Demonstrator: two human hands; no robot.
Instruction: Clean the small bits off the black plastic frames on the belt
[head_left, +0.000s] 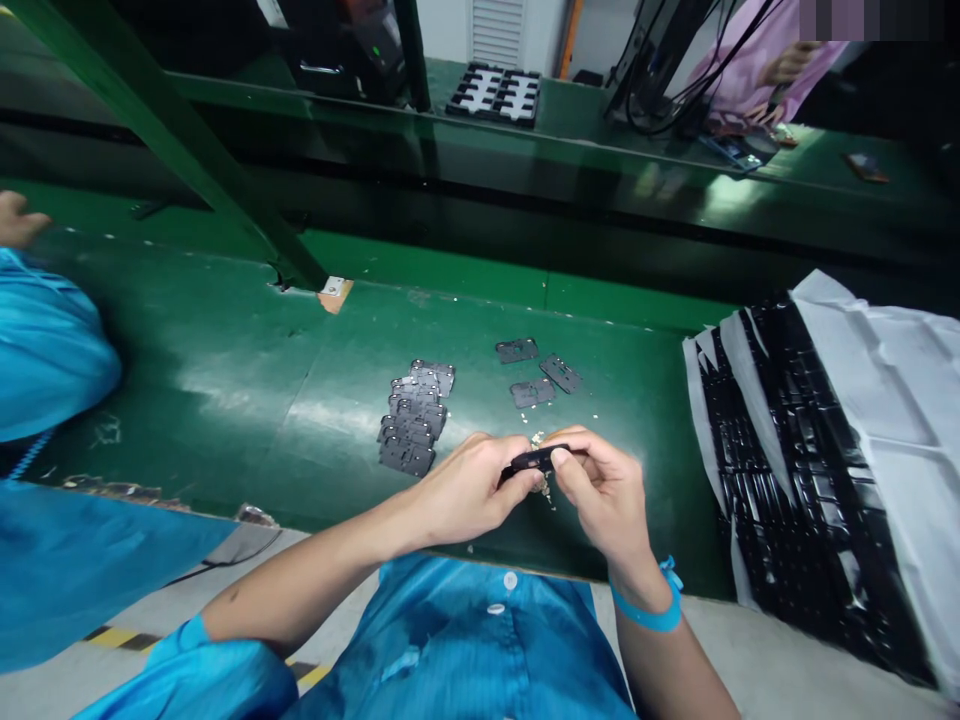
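Note:
Between my two hands, just above the near part of the green bench, is a thin black plastic plate (541,458). My left hand (487,480) pinches its left end. My right hand (600,485) grips the right end, thumb on the near face. Small pale scraps (549,492) lie on the bench beneath. Left of my hands, several similar black plates (411,425) overlap in a slanting row. Beyond my hands, three more plates lie apart: one at the back (516,350), one to the right (560,374) and one nearer (532,392).
Black plastic trays with white sheets (814,480) stand at the right on the green bench (247,350). A green post (225,190) rises at the left. A co-worker's blue sleeve (52,345) is at far left. Across the divider are a parts tray (496,92) and a person in pink.

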